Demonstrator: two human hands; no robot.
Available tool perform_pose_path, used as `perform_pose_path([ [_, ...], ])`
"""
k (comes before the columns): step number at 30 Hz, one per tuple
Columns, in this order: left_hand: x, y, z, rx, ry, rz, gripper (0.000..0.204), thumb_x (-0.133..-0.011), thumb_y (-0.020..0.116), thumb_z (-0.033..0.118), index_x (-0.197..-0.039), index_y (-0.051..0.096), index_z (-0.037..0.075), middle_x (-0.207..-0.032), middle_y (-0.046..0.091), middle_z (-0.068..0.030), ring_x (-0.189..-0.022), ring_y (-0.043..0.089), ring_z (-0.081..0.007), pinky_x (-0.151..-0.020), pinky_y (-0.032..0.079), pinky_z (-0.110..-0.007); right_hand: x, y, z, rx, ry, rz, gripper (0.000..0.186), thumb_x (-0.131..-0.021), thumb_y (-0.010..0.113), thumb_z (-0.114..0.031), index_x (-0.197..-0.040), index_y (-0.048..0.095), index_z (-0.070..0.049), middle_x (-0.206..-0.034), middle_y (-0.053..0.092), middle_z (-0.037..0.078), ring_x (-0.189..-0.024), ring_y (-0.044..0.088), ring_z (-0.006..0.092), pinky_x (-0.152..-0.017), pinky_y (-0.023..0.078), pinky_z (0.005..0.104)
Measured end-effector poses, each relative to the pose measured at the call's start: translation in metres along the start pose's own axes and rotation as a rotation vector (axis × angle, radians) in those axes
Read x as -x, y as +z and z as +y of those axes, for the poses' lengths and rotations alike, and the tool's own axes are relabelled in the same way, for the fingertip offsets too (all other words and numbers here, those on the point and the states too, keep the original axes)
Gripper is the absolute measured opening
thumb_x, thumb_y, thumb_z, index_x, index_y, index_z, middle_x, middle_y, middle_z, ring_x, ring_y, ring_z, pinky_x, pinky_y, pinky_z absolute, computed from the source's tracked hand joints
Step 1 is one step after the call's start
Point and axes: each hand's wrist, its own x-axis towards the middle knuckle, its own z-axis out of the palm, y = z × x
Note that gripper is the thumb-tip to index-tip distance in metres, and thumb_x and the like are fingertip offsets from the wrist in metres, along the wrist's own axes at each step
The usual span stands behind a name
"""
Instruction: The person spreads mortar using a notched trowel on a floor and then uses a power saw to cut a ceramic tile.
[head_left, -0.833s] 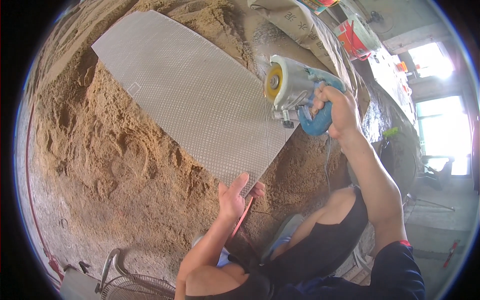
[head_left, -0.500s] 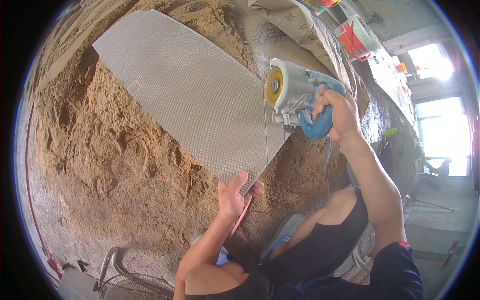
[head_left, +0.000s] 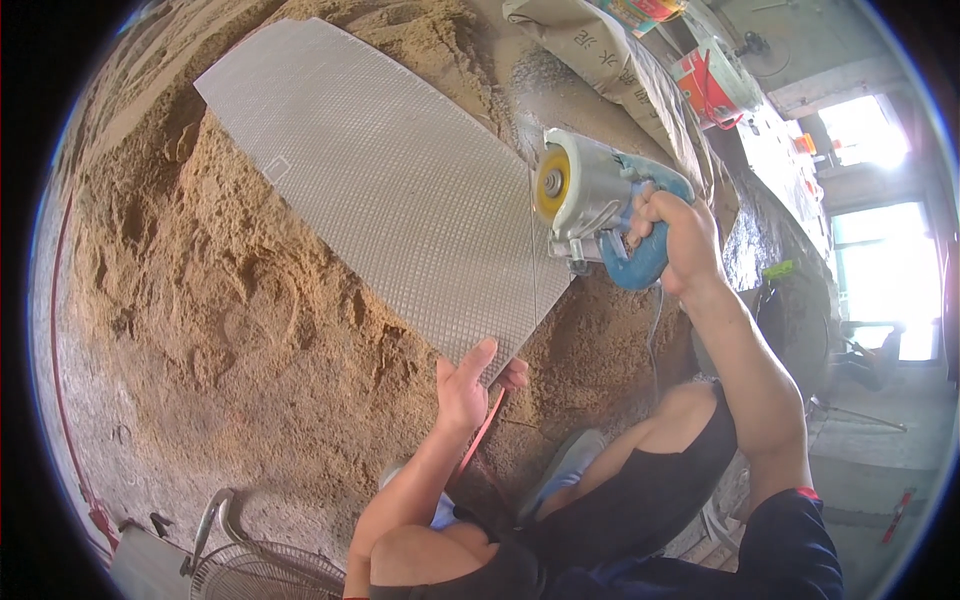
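A long grey tile (head_left: 380, 170) with a fine grid pattern on its upturned face lies on a heap of sand. My left hand (head_left: 468, 388) grips its near corner, thumb on top and fingers curled beneath the edge. My right hand (head_left: 672, 232) is wrapped round the blue handle of a handheld stone cutter (head_left: 600, 190), with a silver body and a yellow-centred blade. The cutter rests at the tile's right end, beside a thin straight line (head_left: 534, 245) running across the tile. Whether the blade is turning, I cannot tell.
Sand (head_left: 250, 330) spreads under and around the tile. Paper sacks (head_left: 610, 60) lie beyond the cutter, with a red and white bucket (head_left: 712, 82) behind them. A cord (head_left: 655, 330) hangs below the cutter. At the lower left stands a fan (head_left: 262, 572).
The cutter and my right hand have shifted slightly toward me along the line. My left hand keeps its hold on the tile corner.
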Motion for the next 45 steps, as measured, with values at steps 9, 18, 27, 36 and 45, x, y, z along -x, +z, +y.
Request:
perform_pose_path([
  [9,0.001,0.001,0.002,-0.006,0.01,-0.001,0.035,-0.093,0.055,0.025,-0.093,0.061,-0.01,-0.076,0.067,-0.0203,-0.062,0.066,-0.0267,-0.056,0.055,-0.037,0.006,0.0,-0.001,0.003,0.013,-0.007,0.01,-0.074,0.051,-0.001,-0.085,0.051,-0.003,-0.072,0.049,0.003,-0.058,0.048,0.0114,-0.054,0.042,0.0287],
  [18,0.002,0.002,0.003,-0.024,0.027,-0.007,0.035,-0.094,0.054,0.025,-0.092,0.062,-0.009,-0.077,0.067,-0.0195,-0.062,0.066,-0.0253,-0.055,0.053,-0.035,0.013,0.001,-0.001,-0.008,0.03,-0.003,0.011,-0.075,0.05,-0.001,-0.086,0.051,-0.004,-0.073,0.048,0.002,-0.058,0.047,0.0109,-0.054,0.041,0.0286],
  [27,0.001,0.0,0.001,-0.024,0.025,-0.011,0.035,-0.093,0.056,0.025,-0.089,0.063,-0.009,-0.075,0.067,-0.0194,-0.061,0.066,-0.0252,-0.055,0.053,-0.035,0.019,0.0,-0.001,-0.016,0.061,0.01,0.013,-0.075,0.049,-0.001,-0.088,0.051,-0.002,-0.074,0.048,0.004,-0.058,0.047,0.0123,-0.055,0.041,0.0294],
  [36,0.001,0.003,0.004,-0.004,0.011,0.003,0.032,-0.092,0.056,0.023,-0.091,0.062,-0.008,-0.074,0.066,-0.0186,-0.059,0.065,-0.0247,-0.055,0.054,-0.035,0.024,-0.002,0.001,-0.063,0.089,0.013,0.013,-0.075,0.049,0.0,-0.088,0.051,-0.001,-0.073,0.048,0.004,-0.058,0.046,0.0132,-0.057,0.042,0.0305],
  [45,0.001,0.001,0.003,-0.024,0.023,-0.009,0.032,-0.092,0.055,0.023,-0.093,0.062,-0.008,-0.074,0.066,-0.0182,-0.059,0.065,-0.0246,-0.056,0.054,-0.035,0.03,-0.006,0.003,-0.067,0.081,-0.034,0.021,-0.076,0.052,-0.002,-0.096,0.057,0.004,-0.069,0.05,0.004,-0.058,0.048,0.012,-0.055,0.042,0.0288],
])
